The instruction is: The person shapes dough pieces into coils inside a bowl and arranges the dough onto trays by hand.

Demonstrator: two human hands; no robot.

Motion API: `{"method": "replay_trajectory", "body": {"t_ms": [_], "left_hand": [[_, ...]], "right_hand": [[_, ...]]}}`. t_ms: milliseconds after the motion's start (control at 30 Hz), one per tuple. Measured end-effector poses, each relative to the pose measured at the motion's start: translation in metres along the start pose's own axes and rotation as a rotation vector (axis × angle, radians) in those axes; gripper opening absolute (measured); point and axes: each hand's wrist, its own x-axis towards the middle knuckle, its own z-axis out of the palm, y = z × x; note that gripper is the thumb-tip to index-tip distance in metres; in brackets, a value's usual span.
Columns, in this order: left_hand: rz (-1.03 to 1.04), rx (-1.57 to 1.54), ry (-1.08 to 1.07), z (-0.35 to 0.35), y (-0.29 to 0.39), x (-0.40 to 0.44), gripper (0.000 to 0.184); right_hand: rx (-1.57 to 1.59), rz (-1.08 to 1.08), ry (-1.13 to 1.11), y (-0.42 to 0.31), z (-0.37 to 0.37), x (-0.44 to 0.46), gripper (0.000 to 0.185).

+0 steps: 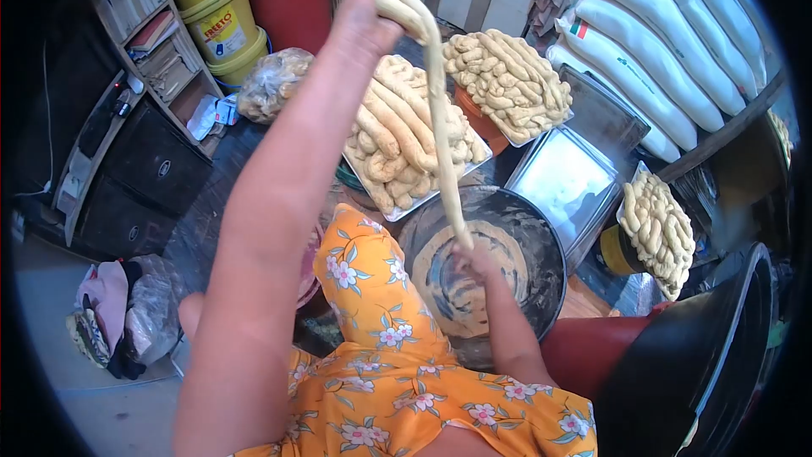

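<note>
My left hand (372, 19) is raised high, its fingers wrapped round the upper end of a long pale dough rope (438, 110). The rope hangs down in a stretched line, folded over at the top. Its lower end is in my right hand (475, 262), which is closed on it low over a wide black basin (554, 241). Light flour or crumbs coat the basin's bottom. Behind the rope, a white tray (480, 161) is heaped with thick dough ropes (393, 131) and shorter twisted pieces.
A second tray of dough twists (507, 85) stands farther back; another heaped tray (658, 233) is at the right. Metal trays (565, 178) lie between them. White sacks (651, 42) are stacked behind. A large black tub (702, 355) stands close on my right, yellow buckets (222, 30) back left.
</note>
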Motion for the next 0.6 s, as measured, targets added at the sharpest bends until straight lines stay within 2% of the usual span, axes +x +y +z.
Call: {"method": "replay_trajectory", "body": {"t_ms": [33,67,100,133,200,267,333,367,400,433,533,600], "left_hand": [[0.059,-0.005,0.045,-0.003,0.009,0.01,0.033],[0.116,-0.012,0.09,-0.005,0.017,0.02,0.031],[0.152,-0.012,0.064,-0.012,0.024,0.032,0.03],[0.188,-0.013,0.035,-0.018,0.031,0.046,0.028],[0.271,-0.019,-0.178,-0.044,0.042,0.084,0.016],[0.348,0.051,-0.242,-0.051,0.048,0.093,0.026],[0.378,0.119,-0.071,-0.057,0.05,0.098,0.021],[0.394,0.154,0.015,-0.061,0.05,0.1,0.019],[0.36,0.277,0.082,-0.069,0.046,0.101,0.018],[0.22,0.491,0.053,-0.083,0.04,0.103,0.019],[-0.225,0.983,0.043,-0.096,0.022,0.072,0.015],[-0.385,1.102,0.06,-0.125,0.002,0.071,0.02]], "right_hand": [[-0.041,-0.111,0.012,-0.018,-0.006,0.012,0.034],[0.03,-0.217,-0.084,-0.061,0.01,0.011,0.03],[0.129,-0.249,-0.082,-0.104,0.028,0.007,0.031],[0.096,-0.33,-0.121,-0.139,0.041,0.013,0.035],[0.006,-0.394,-0.027,-0.199,0.064,0.036,0.036],[-0.282,-0.594,0.064,-0.245,0.086,0.07,0.039],[-0.608,-0.512,0.279,-0.278,0.108,0.09,0.044],[-0.793,-0.559,0.349,-0.279,0.105,0.117,0.045],[-0.979,-0.605,0.417,-0.27,0.096,0.152,0.046],[-1.166,-0.65,0.485,-0.264,0.092,0.174,0.048],[-1.469,-0.431,0.524,-0.253,0.112,0.163,0.049],[-1.433,-0.452,0.51,-0.25,0.111,0.164,0.048]]}}
